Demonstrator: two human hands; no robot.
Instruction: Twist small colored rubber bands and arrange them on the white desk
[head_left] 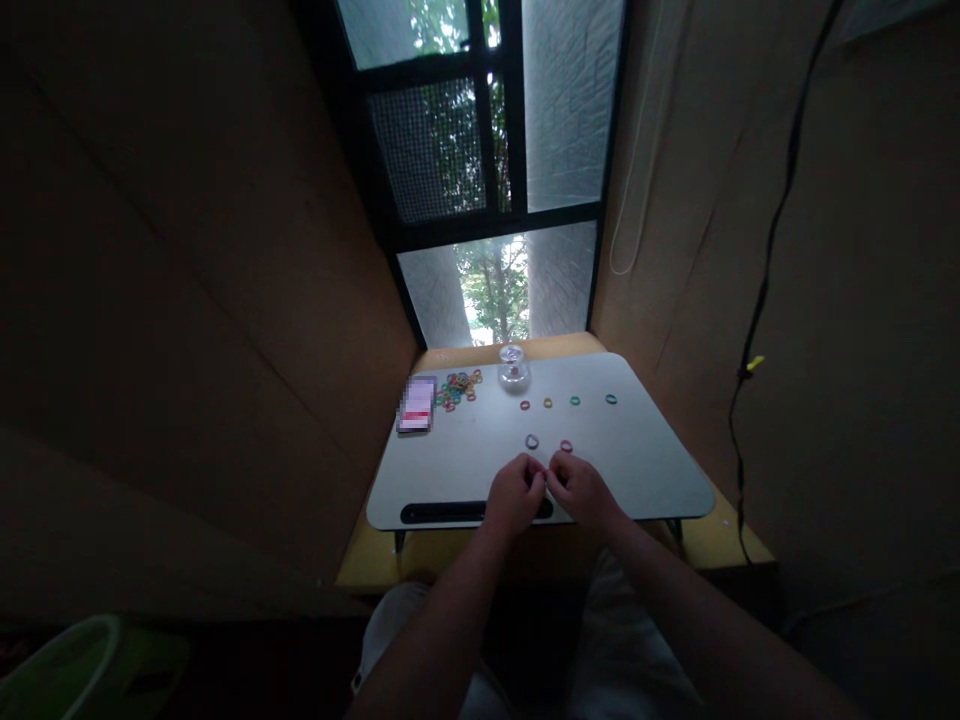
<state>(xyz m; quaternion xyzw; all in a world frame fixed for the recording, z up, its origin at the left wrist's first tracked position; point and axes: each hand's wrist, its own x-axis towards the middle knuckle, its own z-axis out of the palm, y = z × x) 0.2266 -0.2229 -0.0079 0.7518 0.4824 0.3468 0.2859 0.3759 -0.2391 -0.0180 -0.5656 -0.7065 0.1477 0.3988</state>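
My left hand [517, 492] and my right hand [579, 488] meet over the near part of the white folding table [450, 465]. Both are closed, thumbs and fingers pinched together around a small reddish band [547, 473], mostly hidden by the fingertips. Just beyond them lie a purple-grey hair tie [532, 441] and a pink hair tie [566, 446]. Farther back, a row holds a red hair tie [525, 405], a yellow one [547, 403], a green one [575, 401] and a dark green one [611, 399].
A loose pile of coloured hair ties [459, 388] lies at the back left, beside a phone [417, 405]. A clear jar [513, 370] stands near the back edge. The black slot [442, 513] runs along the front. A cable [765, 260] hangs at right; a green tub [90, 665] sits lower left.
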